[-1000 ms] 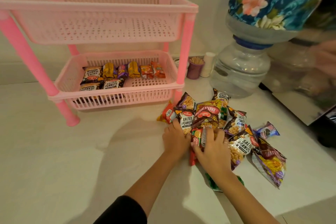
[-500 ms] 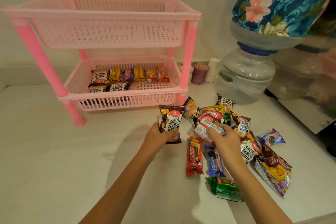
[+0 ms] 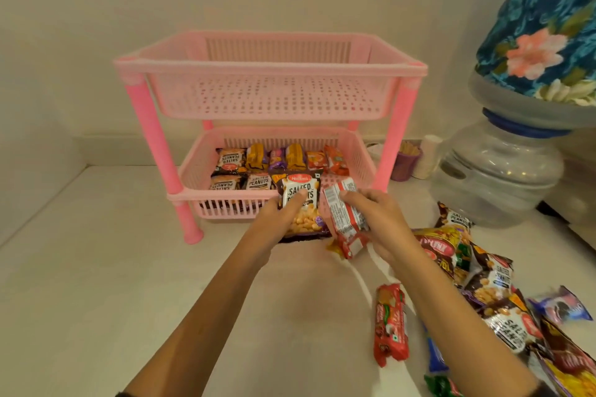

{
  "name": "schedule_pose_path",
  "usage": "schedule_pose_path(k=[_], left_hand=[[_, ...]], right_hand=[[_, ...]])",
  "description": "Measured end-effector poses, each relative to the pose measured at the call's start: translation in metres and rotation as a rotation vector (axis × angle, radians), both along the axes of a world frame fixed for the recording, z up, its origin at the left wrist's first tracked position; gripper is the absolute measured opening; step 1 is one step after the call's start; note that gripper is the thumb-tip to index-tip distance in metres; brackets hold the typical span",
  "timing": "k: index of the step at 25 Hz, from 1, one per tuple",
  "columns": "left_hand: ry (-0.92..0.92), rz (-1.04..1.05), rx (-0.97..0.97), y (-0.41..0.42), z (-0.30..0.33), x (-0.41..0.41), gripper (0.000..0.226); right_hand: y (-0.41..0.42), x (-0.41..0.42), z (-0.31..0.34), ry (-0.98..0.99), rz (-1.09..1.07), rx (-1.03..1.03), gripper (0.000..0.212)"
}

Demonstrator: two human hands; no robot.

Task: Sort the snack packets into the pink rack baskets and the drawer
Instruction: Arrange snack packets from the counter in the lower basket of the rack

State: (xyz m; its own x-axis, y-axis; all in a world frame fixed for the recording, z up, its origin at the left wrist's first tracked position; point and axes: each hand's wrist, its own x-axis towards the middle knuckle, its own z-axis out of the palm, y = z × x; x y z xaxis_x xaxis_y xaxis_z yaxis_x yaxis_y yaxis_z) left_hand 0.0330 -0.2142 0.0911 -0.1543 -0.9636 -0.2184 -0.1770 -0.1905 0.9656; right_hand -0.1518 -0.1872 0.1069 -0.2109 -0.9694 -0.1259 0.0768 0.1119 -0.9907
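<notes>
My left hand (image 3: 277, 219) grips a salted peanuts packet (image 3: 301, 203) upright, just in front of the lower basket (image 3: 193, 171) of the pink rack. My right hand (image 3: 377, 219) holds a red and white biscuit packet (image 3: 343, 219) beside it, tilted. The lower basket holds several small packets (image 3: 280, 161) along its back and left. The upper basket (image 3: 271, 97) looks empty. A heap of snack packets (image 3: 490, 284) lies on the counter at the right, and a red biscuit roll (image 3: 390, 324) lies apart near my right forearm.
A large water bottle (image 3: 496, 177) under a floral cover (image 3: 548, 26) stands at the right. A purple cup (image 3: 404, 164) and a white cup stack (image 3: 427, 155) sit behind the rack's right leg. White countertop (image 3: 96, 284) stretches to the left. No drawer is in view.
Both hands lifted a packet each from the heap and carried them up and left to the front of the lower basket. The camera view shifted left with them.
</notes>
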Motion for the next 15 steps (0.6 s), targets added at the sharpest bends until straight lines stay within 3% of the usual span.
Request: schedule_pose_path(k=[2, 4, 7, 8, 11, 13, 15], left_hand=[[-0.082, 0.092, -0.050, -0.029, 0.014, 0.006, 0.035], [-0.093, 0.146, -0.054, -0.065, 0.025, 0.010, 0.039], [-0.143, 0.149, -0.055, -0.118, 0.039, 0.009, 0.036], [-0.185, 0.116, -0.057, -0.131, 0.039, 0.006, 0.034], [-0.369, -0.011, -0.003, -0.158, 0.030, -0.007, 0.063], [-0.511, -0.098, -0.003, -0.165, 0.018, -0.017, 0.059], [-0.630, -0.159, -0.028, -0.170, 0.007, -0.024, 0.063]], right_hand=[[-0.034, 0.007, 0.014, -0.018, 0.024, 0.052, 0.028], [-0.068, 0.012, 0.027, -0.104, 0.051, 0.121, 0.026], [-0.114, 0.016, 0.037, -0.150, -0.001, 0.134, 0.004], [-0.127, 0.015, 0.034, -0.094, -0.040, 0.132, 0.005], [-0.160, 0.009, 0.016, 0.279, -0.074, 0.137, 0.011], [-0.173, 0.006, 0.003, 0.523, -0.006, 0.168, 0.010], [-0.182, 0.002, -0.009, 0.686, 0.050, 0.230, 0.029]])
